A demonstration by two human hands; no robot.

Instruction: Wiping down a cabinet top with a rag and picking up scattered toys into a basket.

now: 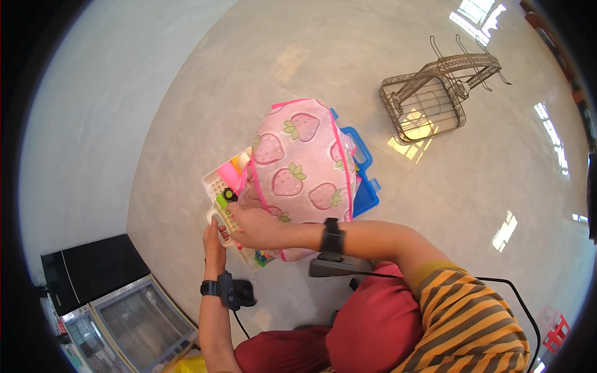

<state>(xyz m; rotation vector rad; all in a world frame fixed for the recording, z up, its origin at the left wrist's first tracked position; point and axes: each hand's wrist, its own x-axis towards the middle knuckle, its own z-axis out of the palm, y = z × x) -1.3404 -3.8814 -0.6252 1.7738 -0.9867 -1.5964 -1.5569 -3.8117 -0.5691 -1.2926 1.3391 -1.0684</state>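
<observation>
My left hand (214,242) grips the white handle (212,217) at the near-left end of a white plastic basket (212,184). My right hand (259,226) reaches across the basket beside that handle, its fingertips by a green object (221,201); whether it holds anything is hidden. Over most of the basket lies a pink strawberry-print cloth item (303,163) with bright pink edging. Out from under it show a pink cylinder (229,175), a round black-and-green part (229,195) and small colourful pieces (262,257). A blue plastic case (366,200) with a handle sticks out on the right.
A brown metal wire rack (424,109) with hooks lies on the grey floor (410,261) at upper right. A pale wall (116,93) runs along the left. Lower left holds a dark-topped, glass-fronted cabinet (144,321). A red plastic object (556,333) is at far right.
</observation>
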